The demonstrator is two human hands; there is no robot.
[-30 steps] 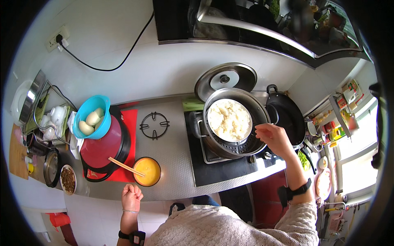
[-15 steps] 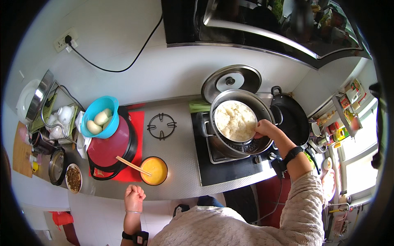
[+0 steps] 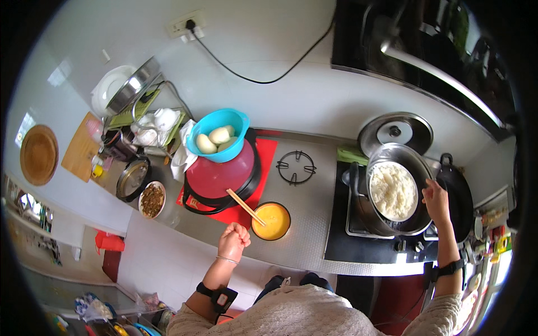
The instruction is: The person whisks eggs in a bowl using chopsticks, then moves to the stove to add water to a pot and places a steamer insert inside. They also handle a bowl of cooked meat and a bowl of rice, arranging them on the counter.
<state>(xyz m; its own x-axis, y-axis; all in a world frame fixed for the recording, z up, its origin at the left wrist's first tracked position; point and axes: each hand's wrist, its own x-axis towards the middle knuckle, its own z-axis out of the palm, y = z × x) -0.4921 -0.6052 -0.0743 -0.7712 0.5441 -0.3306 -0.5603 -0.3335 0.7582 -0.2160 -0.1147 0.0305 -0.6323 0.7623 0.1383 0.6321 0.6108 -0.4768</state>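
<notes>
My left hand [image 3: 233,241] is closed in a fist near the counter's front edge, with nothing seen in it. Just beyond it stands a bowl of beaten egg [image 3: 277,225], a pair of chopsticks [image 3: 244,205] leaning in it. At the right rim of a steel pot [image 3: 368,215] on the stove is my right hand [image 3: 436,200], its fingers curled. Whether they grip the pot's far handle is hidden. Inside the pot sits a round bowl heaped with white rice [image 3: 392,190]. The pot's dark left handle [image 3: 354,179] is free.
Behind the pot a steel lid [image 3: 368,134] leans on the wall. A black wok [image 3: 460,196] stands right of it. To the left, a blue basin [image 3: 199,126] with several peeled eggs rests on a red-topped pan [image 3: 216,179]. Farther left are a dish of chopped brown food [image 3: 152,200] and a dish rack [image 3: 185,106].
My right hand has left the rice bowl's edge and moved to the pot's right rim. The view has swung left, so everything appears farther right. My left hand stays in a fist.
</notes>
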